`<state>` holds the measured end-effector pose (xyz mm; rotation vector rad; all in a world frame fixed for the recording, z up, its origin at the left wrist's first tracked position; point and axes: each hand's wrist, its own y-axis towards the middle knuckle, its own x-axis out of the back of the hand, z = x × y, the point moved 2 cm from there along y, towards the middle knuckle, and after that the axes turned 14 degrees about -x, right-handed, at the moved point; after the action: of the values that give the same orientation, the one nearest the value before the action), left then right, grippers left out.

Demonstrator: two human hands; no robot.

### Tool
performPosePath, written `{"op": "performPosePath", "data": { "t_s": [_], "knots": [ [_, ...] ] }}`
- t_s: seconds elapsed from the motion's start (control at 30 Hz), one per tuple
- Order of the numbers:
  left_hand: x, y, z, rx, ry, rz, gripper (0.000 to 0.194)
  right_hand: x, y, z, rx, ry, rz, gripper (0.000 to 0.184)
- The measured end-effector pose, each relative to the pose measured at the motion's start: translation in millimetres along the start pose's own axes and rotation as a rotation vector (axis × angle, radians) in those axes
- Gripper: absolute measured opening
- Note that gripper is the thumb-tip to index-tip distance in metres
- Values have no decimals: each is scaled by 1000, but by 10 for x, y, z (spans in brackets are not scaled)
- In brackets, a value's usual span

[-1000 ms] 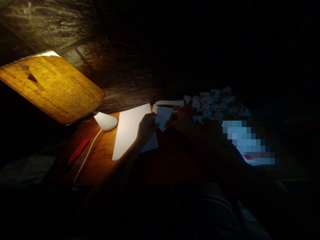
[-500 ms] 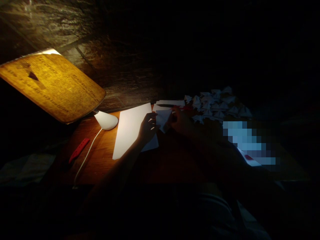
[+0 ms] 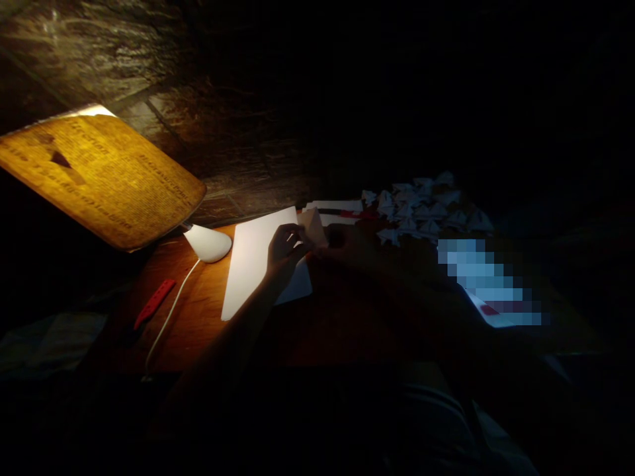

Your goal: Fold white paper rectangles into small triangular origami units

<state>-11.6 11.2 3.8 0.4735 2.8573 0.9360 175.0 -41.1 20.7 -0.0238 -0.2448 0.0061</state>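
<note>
A small folded piece of paper is held up between my two hands, above the right edge of a white paper sheet. My left hand pinches its left side with bent fingers. Its lower right corner is gripped by my right hand, which lies in deep shadow, so its fingers show only dimly. Just behind the hands are more white papers with a red and black tool lying on them; its kind is hard to make out.
Many folded paper pieces are heaped at the back right. A blurred, glowing screen lies on the right. To the left stand a lamp with a printed shade and white base, its cord, and a red cutter-like object.
The folded paper has turned in my hands and now shows a shaded, brownish face instead of a pale one. Both hands have shifted slightly left and closer together.
</note>
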Motion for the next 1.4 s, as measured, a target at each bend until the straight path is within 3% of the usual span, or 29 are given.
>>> {"op": "performPosePath", "data": {
  "t_s": [0.13,0.23,0.33,0.47,0.57,0.67,0.73,0.83,1.0,1.1,1.23,1.33,1.4],
  "knots": [
    [-1,-8,-55,-96,286,61,31,14,-75,87,65,-111,-147,28],
    [-31,-29,-107,-88,282,142,18,12,-83,97,114,-190,-175,25],
    [-75,-59,-123,-18,113,186,27,-18,-82,74,187,-225,-112,21],
    [-62,-58,-71,1,130,97,45,-62,-81,43,241,-176,-27,26],
    [-32,-37,-34,49,258,48,38,-28,-62,25,193,-116,-102,20],
    [-39,-22,-72,42,377,77,29,63,-35,23,120,-117,-186,30],
    [-65,-23,-114,1,431,153,24,122,-25,39,93,-209,-169,29],
    [-79,-46,-120,-43,491,232,19,184,-29,80,104,-425,-91,11],
    [-42,-89,-29,-38,539,313,14,249,-55,123,132,-697,-29,15],
    [-55,-82,-51,-34,600,437,20,269,-79,124,15,-730,79,14],
    [-72,-69,-114,10,628,427,27,272,-112,125,-149,-734,129,14],
    [-86,-77,-112,55,644,407,14,251,-102,112,-155,-755,74,18],
    [-97,-72,-103,36,667,405,15,230,-86,90,-137,-764,18,18]
  ]
}}
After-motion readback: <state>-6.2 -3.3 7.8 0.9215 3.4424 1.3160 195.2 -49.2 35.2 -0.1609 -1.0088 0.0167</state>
